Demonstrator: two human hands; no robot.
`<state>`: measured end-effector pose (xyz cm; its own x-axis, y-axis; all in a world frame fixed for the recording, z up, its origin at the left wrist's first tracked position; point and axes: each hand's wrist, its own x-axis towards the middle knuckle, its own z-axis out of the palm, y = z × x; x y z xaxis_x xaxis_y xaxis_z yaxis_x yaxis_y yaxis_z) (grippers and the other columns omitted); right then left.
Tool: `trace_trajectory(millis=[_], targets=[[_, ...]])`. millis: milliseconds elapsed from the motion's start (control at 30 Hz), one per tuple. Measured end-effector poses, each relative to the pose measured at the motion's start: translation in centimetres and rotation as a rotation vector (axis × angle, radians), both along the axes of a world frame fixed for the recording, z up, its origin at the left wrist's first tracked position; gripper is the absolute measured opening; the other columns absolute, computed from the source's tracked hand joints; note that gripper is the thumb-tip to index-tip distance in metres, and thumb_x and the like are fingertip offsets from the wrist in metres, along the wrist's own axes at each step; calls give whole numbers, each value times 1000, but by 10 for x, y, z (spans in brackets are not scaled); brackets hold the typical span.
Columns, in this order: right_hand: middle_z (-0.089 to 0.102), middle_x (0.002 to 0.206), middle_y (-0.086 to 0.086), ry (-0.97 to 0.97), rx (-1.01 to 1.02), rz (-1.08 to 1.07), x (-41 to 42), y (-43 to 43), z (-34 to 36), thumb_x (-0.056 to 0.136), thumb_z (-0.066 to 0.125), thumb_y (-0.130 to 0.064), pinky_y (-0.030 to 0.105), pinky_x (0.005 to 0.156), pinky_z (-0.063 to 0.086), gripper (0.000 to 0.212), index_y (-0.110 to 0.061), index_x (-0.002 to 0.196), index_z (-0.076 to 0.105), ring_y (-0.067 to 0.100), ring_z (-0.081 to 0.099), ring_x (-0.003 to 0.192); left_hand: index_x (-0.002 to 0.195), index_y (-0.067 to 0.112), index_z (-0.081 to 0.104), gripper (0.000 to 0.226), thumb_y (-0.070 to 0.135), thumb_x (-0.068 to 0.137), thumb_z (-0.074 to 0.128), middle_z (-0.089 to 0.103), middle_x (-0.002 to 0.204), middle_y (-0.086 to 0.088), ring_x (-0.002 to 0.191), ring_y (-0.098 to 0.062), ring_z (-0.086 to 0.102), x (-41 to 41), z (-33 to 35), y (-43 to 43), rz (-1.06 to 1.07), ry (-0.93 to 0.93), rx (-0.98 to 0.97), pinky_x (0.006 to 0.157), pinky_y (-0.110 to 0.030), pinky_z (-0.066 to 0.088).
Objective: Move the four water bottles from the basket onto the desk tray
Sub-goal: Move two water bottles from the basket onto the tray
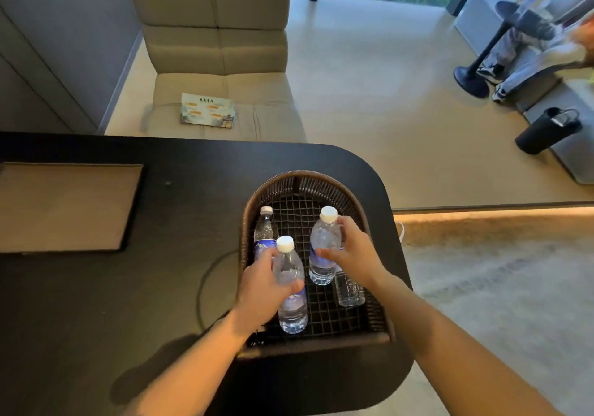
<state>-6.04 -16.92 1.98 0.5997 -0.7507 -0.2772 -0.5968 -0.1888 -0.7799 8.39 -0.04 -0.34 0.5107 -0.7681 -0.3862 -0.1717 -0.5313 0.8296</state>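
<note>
A brown woven basket [321, 181] sits on the right end of the black desk [96, 303]. Inside it my left hand [262, 290] grips a clear water bottle [291, 300] with a white cap and blue label. My right hand [350, 253] grips a second water bottle [321, 251] to its right. A third bottle [265, 230] stands at the basket's left side, behind my left hand. A fourth bottle [348, 290] lies under my right wrist, only its lower part showing. The flat tan tray [64, 206] with a dark rim lies on the desk at far left.
A thin cable [205, 280] loops on the desk left of the basket. Beyond the desk stands a beige sofa chair [221, 61] with a card on its seat. On the floor at right are a black flask [546, 131], a stool base and a seated person's legs [514, 55].
</note>
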Motion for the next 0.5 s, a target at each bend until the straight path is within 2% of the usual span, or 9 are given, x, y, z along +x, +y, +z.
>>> trace_trajectory(millis=[133, 300, 433, 500], targets=[[66, 130, -5, -87, -137, -31, -2, 36, 22, 84, 86, -21, 31, 102, 53, 67, -22, 141, 51, 11, 62, 117, 126, 29, 55, 65, 30, 72, 91, 67, 118, 9, 106, -8, 65, 1, 25, 22, 42, -115, -111, 88, -31, 56], [67, 130, -5, -160, -234, -17, 14, 79, 56, 84, 86, -24, 33, 101, 54, 64, -26, 139, 53, 14, 63, 118, 136, 22, 54, 69, 24, 76, 89, 66, 126, 6, 114, -10, 62, 25, 70, 57, 66, -185, -276, 89, -27, 56], [66, 126, -7, -184, -196, 26, 46, 111, 81, 82, 87, -25, 28, 96, 54, 64, -26, 136, 52, 13, 63, 114, 130, 20, 60, 64, 27, 74, 90, 69, 121, 1, 110, -15, 64, 60, 94, 91, 117, -321, -285, 86, -33, 57], [63, 121, -11, -198, -192, 62, 67, 126, 89, 82, 87, -24, 16, 88, 48, 62, -29, 132, 51, 7, 61, 109, 132, 21, 60, 66, 27, 73, 91, 69, 121, 1, 110, -16, 64, 79, 100, 109, 157, -354, -277, 89, -38, 59]])
